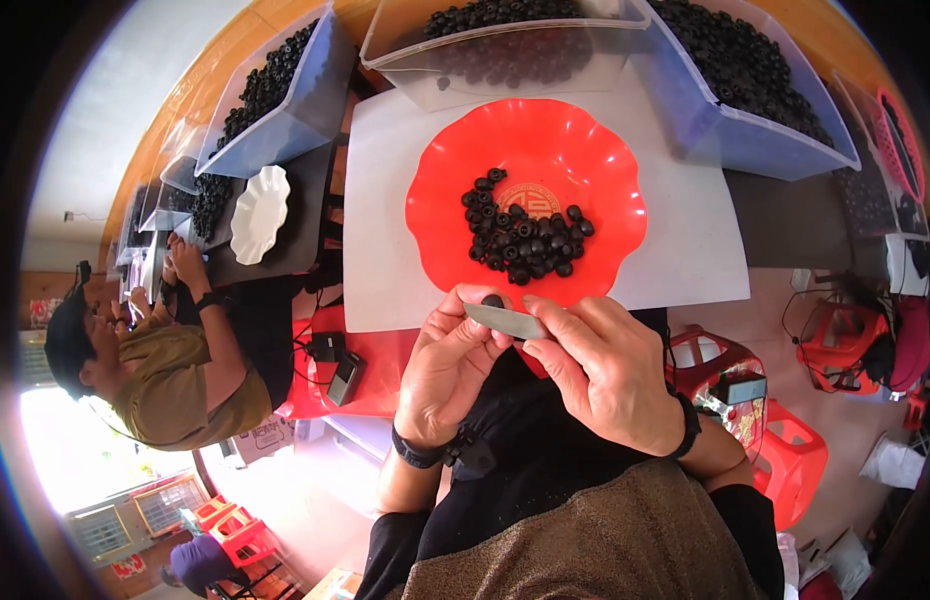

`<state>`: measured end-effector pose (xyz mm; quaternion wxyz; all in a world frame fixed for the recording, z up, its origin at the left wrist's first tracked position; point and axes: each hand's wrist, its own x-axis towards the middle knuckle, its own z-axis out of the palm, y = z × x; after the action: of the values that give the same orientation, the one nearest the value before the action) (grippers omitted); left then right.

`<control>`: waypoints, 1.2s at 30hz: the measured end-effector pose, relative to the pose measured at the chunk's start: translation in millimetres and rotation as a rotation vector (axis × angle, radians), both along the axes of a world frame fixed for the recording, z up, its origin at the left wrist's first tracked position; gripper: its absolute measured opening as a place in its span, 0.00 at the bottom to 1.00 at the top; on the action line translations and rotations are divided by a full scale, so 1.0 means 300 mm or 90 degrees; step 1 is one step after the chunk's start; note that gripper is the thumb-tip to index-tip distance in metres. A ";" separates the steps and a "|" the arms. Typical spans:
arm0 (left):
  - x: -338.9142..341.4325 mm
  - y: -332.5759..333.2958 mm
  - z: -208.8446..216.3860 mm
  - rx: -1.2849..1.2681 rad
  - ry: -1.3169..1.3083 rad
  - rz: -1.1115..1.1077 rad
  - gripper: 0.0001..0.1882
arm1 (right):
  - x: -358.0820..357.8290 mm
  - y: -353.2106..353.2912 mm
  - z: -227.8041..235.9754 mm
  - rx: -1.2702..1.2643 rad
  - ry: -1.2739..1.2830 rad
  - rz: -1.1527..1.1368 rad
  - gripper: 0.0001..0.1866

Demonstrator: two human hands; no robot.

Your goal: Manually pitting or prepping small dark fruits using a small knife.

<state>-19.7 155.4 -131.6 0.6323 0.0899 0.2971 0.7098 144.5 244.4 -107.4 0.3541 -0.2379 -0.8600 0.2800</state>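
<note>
My left hand [440, 375] pinches a small round black piece [493, 300] between thumb and fingers, above the near rim of a red scalloped plate [430, 205]. My right hand [617, 370] grips a knife by its near end, its handle hidden by the fingers. The grey knife blade [507, 322] points left and lies across the left fingertips, close against the black piece. On the plate sits a heap of black bead-like pieces [530, 243], several with a hole through the middle.
Clear plastic bins [415, 75] of black pieces stand behind the plate, with a bluish bin [765, 140] at right and another bluish bin [315, 120] at left. A white scalloped dish [260, 215] lies on the left table beside a seated co-worker [175, 370]. Red stools [790, 450] stand at right.
</note>
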 end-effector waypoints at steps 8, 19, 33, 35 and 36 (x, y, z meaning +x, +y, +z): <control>0.003 0.010 0.020 -0.008 0.048 0.024 0.06 | -0.027 0.011 -0.006 0.012 -0.006 -0.036 0.16; -0.006 0.010 0.002 -0.016 0.027 0.051 0.06 | -0.001 0.006 0.004 -0.018 -0.006 -0.017 0.18; 0.018 0.011 0.014 -0.006 0.102 0.036 0.05 | -0.008 0.008 -0.018 0.012 -0.031 -0.020 0.17; 0.052 0.007 0.056 -0.013 0.134 0.014 0.07 | -0.011 0.034 -0.032 0.025 -0.025 -0.091 0.15; 0.042 0.010 0.048 -0.005 0.122 0.020 0.07 | -0.008 0.037 -0.026 0.018 -0.009 -0.101 0.15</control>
<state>-7.1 158.4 -117.1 0.5902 0.1505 0.3601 0.7066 142.2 255.6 -115.4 0.3721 -0.3021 -0.8449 0.2375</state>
